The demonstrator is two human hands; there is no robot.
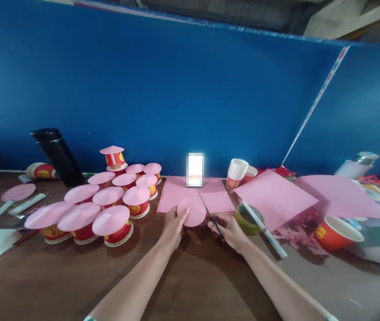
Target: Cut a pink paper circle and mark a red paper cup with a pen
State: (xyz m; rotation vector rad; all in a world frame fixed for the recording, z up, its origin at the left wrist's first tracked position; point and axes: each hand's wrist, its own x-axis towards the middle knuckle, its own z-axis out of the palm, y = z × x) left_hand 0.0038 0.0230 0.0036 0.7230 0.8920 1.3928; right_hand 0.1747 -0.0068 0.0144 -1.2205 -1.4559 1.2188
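Note:
My left hand (174, 225) pinches a round pink paper disc (193, 211) at its left edge, just above the brown table (190, 276). My right hand (230, 229) grips a pair of scissors (212, 219); the blades point up and away towards the disc's right edge. Under the disc lies a flat pink paper sheet (215, 196). To the left stand several red paper cups capped with pink paper cones (111, 220).
A tape roll (248, 219) and a long white strip (265, 231) lie right of my right hand. More pink sheets (275, 196), stacked cups (238, 174), a tipped red cup (337, 232), a black bottle (58, 156) and a blue wall surround the work area.

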